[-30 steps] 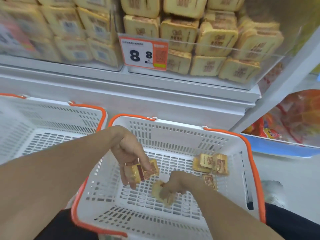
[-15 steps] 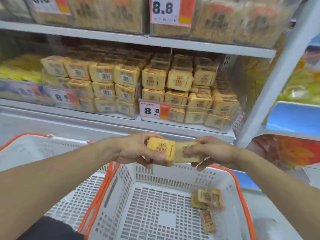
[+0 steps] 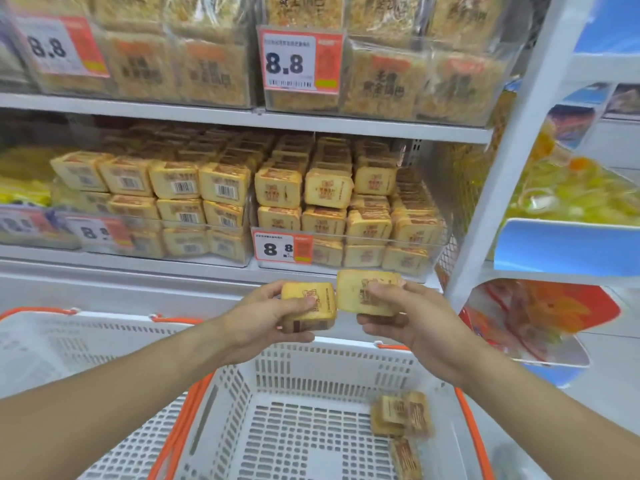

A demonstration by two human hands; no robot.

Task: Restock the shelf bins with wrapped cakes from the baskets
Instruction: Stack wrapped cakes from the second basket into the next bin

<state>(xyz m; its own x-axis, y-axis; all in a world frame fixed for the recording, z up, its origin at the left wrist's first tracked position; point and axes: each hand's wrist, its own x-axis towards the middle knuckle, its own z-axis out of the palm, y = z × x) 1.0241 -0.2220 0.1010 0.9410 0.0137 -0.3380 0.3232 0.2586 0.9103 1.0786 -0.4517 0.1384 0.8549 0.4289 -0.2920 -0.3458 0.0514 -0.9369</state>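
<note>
**Q:** Holding what, exactly?

**A:** Two wrapped cakes. The left hand (image 3: 263, 317) grips one cake (image 3: 309, 306), thumb across its printed face and fingers curled beneath. The right hand (image 3: 408, 320) pinches a second cake (image 3: 360, 292), fingertips on its front and thumb under it. The two cakes sit side by side, edges nearly touching, the right one slightly higher.

**Q:** What lies around the held cakes?

**A:** Straight beyond them is a clear shelf bin (image 3: 346, 237) stacked with matching cakes, with a price tag (image 3: 282, 248) reading 8.8 on its front just above the left hand's cake. Left of that bin is a second bin (image 3: 156, 209) of cakes turned barcode side out. Below the hands is a white basket (image 3: 311, 368) with orange trim; a few leftover cakes (image 3: 401, 415) lie in its right corner, under the right wrist. Another white basket (image 3: 69, 344) stands under the left forearm.

**Q:** Anything higher up?

**A:** An upper shelf (image 3: 242, 116) holds larger, blurred packets.
</note>
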